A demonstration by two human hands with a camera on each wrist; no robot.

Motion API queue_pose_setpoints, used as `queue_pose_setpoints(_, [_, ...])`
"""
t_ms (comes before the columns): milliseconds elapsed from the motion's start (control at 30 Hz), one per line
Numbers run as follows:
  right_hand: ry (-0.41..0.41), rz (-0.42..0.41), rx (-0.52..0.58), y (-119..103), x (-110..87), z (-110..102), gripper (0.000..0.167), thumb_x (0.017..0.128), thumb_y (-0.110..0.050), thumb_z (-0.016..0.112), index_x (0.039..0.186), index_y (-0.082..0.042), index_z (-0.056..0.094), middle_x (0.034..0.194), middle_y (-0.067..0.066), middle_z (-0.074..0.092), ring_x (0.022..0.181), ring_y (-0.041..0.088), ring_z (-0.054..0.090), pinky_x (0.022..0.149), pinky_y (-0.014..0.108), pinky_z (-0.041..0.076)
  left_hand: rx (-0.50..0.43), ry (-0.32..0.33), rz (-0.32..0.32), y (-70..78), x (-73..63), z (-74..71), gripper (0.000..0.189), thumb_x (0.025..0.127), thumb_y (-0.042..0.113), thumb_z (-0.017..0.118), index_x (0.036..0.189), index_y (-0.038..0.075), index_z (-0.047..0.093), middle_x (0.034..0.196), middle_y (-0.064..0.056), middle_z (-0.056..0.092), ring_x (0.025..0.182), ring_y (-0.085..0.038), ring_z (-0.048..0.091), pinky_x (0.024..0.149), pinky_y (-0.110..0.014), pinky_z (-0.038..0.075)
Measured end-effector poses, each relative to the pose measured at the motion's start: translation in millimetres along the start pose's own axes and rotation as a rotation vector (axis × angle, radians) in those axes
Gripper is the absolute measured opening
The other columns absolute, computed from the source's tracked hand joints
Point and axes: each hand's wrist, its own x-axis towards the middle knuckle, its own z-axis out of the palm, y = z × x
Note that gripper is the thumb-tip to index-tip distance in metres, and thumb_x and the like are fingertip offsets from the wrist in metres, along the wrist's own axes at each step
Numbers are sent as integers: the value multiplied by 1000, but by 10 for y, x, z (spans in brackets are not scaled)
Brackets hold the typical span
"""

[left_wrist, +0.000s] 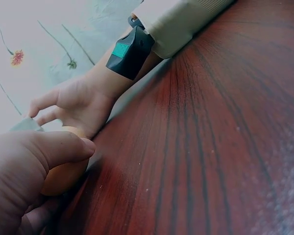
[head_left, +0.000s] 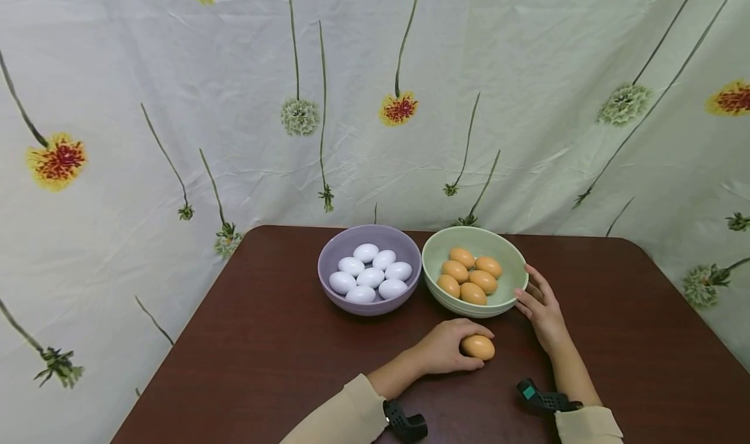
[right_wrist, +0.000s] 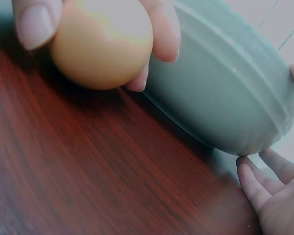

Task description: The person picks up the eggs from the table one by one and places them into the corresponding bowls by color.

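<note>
A brown egg (head_left: 478,347) is in my left hand (head_left: 448,347), in front of the green bowl (head_left: 430,262). Thumb and fingers curve round it from the left, and in the right wrist view the egg (right_wrist: 103,44) is close over the tabletop. My right hand (head_left: 543,310) holds the green bowl at its right side. In the right wrist view, several of its fingertips (right_wrist: 252,181) are at the bowl's lower wall, and another digit is up by the rim. Several brown eggs (head_left: 454,271) lie inside that bowl.
Left of the green bowl stands a purple bowl (head_left: 328,281) of several white eggs (head_left: 370,277), the two rims close together. Both are near the far edge of the dark wood table (head_left: 246,340). Behind hangs a pale flowered cloth (head_left: 375,164).
</note>
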Motion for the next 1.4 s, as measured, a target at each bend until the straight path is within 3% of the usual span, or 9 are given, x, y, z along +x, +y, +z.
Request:
queue_pose_setpoints(733, [-7, -21, -8, 23, 2, -12, 59, 100, -9, 53, 153, -17, 28, 145, 22, 24, 108, 3, 54, 85, 16, 47, 1, 5, -17, 39, 14, -70, 41, 82, 25, 80, 120, 18, 68, 116, 7, 65, 99, 4, 54, 84, -12, 40])
queue_pose_setpoints(1067, [-17, -35, -13, 8, -4, -3, 60, 100, -8, 52, 154, -13, 25, 147, 25, 22, 108, 2, 53, 84, 16, 47, -22, -34, 5, 114, 67, -224, 42, 82, 27, 80, 121, 18, 68, 117, 9, 64, 101, 6, 53, 86, -11, 40])
queue_pose_setpoints(1400, [-23, -40, -15, 4, -11, -2, 61, 100, -8, 52, 154, -12, 24, 147, 24, 22, 108, 2, 53, 84, 16, 47, 4, -82, 56, 296, 139, -413, 45, 81, 28, 80, 123, 17, 67, 120, 10, 64, 102, 8, 51, 88, -9, 38])
